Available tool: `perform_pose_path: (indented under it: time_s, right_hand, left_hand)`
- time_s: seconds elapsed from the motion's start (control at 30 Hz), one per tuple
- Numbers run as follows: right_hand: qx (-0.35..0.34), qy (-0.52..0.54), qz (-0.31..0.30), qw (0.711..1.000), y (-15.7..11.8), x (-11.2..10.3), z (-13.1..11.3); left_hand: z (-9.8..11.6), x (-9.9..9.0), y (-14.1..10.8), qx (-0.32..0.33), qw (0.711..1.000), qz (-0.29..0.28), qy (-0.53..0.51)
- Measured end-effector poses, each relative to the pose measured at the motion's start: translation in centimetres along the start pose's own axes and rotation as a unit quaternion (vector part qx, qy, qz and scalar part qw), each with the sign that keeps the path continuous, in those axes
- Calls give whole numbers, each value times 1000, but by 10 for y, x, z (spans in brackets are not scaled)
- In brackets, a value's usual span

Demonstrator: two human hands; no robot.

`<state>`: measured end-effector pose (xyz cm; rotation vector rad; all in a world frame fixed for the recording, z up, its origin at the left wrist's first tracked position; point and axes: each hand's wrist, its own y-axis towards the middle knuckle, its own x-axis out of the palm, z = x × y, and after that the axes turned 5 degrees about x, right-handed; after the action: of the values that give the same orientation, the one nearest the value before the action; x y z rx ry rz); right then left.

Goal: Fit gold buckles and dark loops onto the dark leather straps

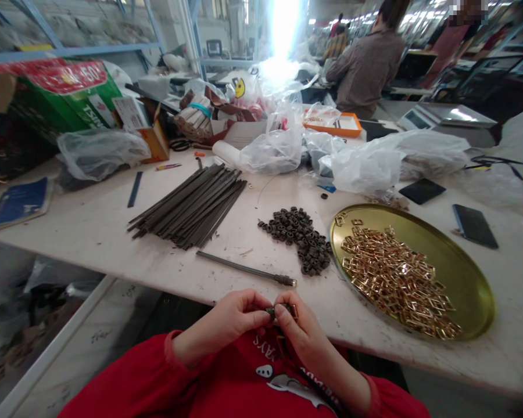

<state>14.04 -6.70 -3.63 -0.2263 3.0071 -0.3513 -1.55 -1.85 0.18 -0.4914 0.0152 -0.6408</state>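
Pinching a gold-buckled strap [293,312] in a closed grip, with fingertips of both left hand [237,318] and right hand [297,328], at the near edge of the desk [157,262]. Just beyond, a second strap [244,267] on the surface; farther back, a bundle of dark strips [192,206] and, to the right, a pile of dark loops [303,241]. Close beside the loops, a round tray [473,278] of gold buckles [401,278]. Bare room left of the bundle, narrower between tray and near edge.

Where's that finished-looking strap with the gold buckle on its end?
In the head view, the strap lies alone near the table's front edge, just beyond the hands, between the bundle of dark strips and the dark loops.
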Motion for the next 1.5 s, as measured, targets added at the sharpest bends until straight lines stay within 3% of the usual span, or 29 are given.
perform_pose_path:
  time_s: [0.2, 0.33, 0.47, 0.63, 0.77, 0.9, 1.03, 1.13, 1.33, 1.5]
  right_hand:
    - [-78, -51, 17, 995, 2, 3, 6]
    - [-63, -68, -2, 996, 5, -4, 2]
    - [-90, -193, 47, 976, 16, -15, -5]
    - [-196, -402, 117, 887, 46, -20, 4]
    - [-232, -448, 119, 855, 61, -19, 23]
    - [-253, -462, 114, 842, 61, -17, 30]
    - [-267, -474, 137, 828, 61, -15, 34]
    - [-256, -481, 156, 824, 63, -15, 38]
    - [-232, -490, 147, 827, 64, -14, 31]
    - [-243, -445, 160, 847, 59, -15, 27]
  left_hand:
    - [-13, 7, 5, 85, 993, 18, 81]
    - [-5, -1, 6, 74, 970, 4, 231]
    - [4, -21, 18, 127, 875, 15, 467]
    - [-11, -33, 49, 217, 773, 79, 591]
    - [-15, -46, 63, 255, 732, 118, 621]
    - [16, -87, 82, 194, 681, 219, 671]
    - [43, -133, 118, 127, 659, 291, 682]
    - [45, -148, 140, 78, 650, 319, 685]
    - [43, -147, 142, 36, 650, 330, 684]
    - [59, -139, 124, 54, 669, 311, 673]
